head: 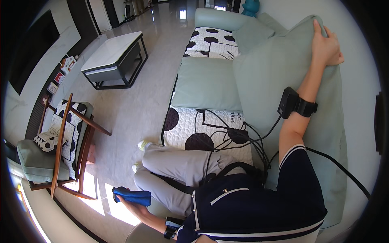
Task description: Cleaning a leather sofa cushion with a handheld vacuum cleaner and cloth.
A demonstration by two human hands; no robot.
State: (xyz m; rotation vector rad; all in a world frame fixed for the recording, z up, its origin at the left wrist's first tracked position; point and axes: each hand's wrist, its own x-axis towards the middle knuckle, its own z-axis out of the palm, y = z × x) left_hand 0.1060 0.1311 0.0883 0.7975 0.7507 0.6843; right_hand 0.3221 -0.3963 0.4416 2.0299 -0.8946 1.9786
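Note:
My right hand (pixel 326 45) reaches up along the sofa and grips the upper corner of a pale green back cushion (pixel 273 70), thumb and fingers around its edge. My left hand (pixel 136 208) is low on the left, beside my lap and above the floor, holding a folded blue cloth (pixel 136 197). The cloth hides part of its fingers. I sit on the sofa in grey trousers. A green seat cushion (pixel 209 83) lies against the back cushion, on a white quilted sofa cover (pixel 179 136) with black dots.
Black cables (pixel 225 145) tangle across the sofa cover and run to a device strapped to my right forearm (pixel 288 103). A white-topped coffee table (pixel 112 51) stands on the grey floor. At left is a wooden armchair (pixel 62 145); a blue figurine (pixel 250 7) is beyond the sofa.

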